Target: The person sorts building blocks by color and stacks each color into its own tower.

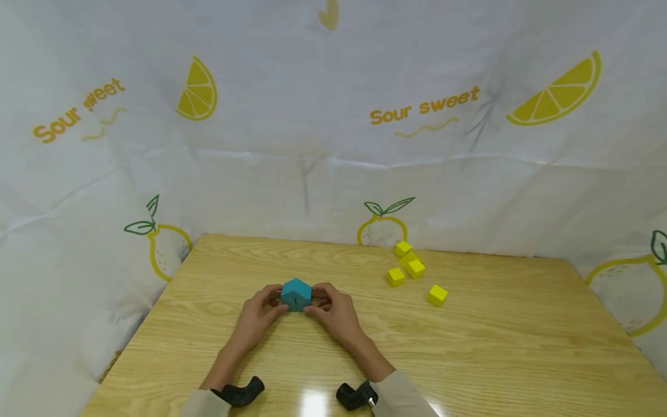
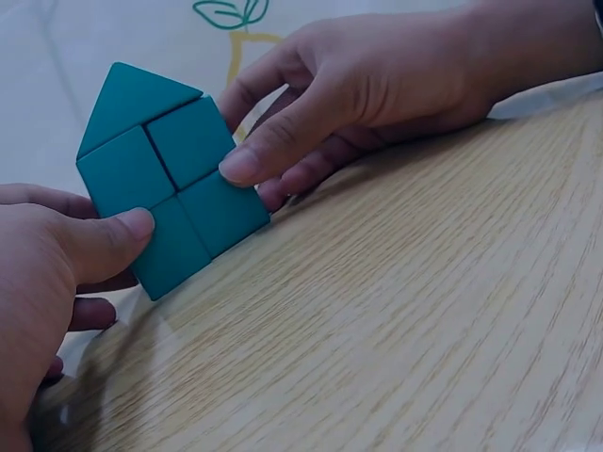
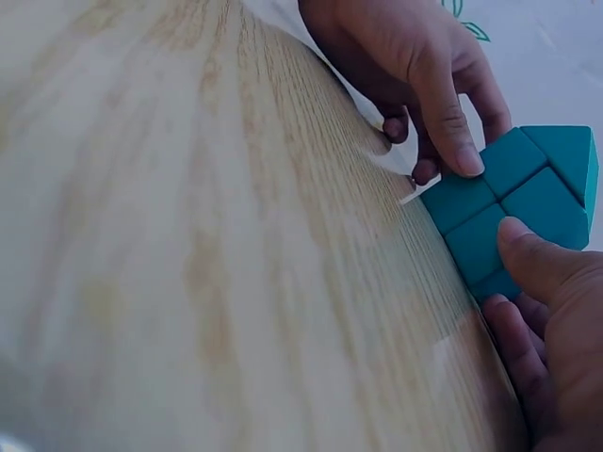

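A small house-shaped stack of teal blocks point(image 1: 296, 295) stands on the table between both hands. In the left wrist view, teal cubes point(image 2: 193, 193) form two rows of two, and a triangular block point(image 2: 137, 104) lies across the top as a roof. My left hand point(image 1: 254, 317) grips the stack's left side, its thumb on the front of a lower cube. From the right side my right hand point(image 1: 340, 317) holds it, thumb on the front and fingers at the side and behind. Some of those fingers are hidden by the blocks.
Several yellow blocks point(image 1: 416, 269) lie close together toward the back, right of the stack. A separate yellow cube point(image 1: 437, 295) sits nearer. The wooden table point(image 1: 495, 341) ends at a white lemon-printed cloth point(image 1: 250, 191) at the back and sides.
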{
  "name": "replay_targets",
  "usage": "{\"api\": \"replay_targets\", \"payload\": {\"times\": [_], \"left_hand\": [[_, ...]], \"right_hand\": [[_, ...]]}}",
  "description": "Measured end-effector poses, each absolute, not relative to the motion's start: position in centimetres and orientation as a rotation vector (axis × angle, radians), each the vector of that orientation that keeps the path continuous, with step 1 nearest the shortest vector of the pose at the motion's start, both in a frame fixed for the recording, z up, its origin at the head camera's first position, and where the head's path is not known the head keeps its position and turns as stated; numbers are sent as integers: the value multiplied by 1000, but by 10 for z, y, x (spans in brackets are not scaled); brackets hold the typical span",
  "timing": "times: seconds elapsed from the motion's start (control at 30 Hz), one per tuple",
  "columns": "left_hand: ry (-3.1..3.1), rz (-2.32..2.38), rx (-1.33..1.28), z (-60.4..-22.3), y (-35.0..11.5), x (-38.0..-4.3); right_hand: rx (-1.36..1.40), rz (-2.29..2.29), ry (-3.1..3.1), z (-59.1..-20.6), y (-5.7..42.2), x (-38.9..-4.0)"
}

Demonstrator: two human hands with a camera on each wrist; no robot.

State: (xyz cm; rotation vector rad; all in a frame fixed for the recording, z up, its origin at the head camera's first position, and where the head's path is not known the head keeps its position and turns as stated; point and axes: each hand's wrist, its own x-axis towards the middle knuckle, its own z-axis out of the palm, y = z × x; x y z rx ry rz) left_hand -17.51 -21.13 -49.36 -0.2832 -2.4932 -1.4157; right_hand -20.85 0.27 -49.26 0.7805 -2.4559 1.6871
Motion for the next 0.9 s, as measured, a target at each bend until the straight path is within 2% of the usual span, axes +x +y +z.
{"api": "replay_targets", "payload": {"times": [0.3, 0.57, 0.9], "left_hand": [[-2454, -1352, -309, -495, -211, -169], [-2387, -1232, -306, -499, -203, -151], [-2272, -1466, -136, -498, -181, -117]], "right_hand": [[833, 1699, -2407, -494, 11, -205], [786, 1769, -2420, -489, 27, -192], [692, 1805, -2499, -479, 70, -161]]}}
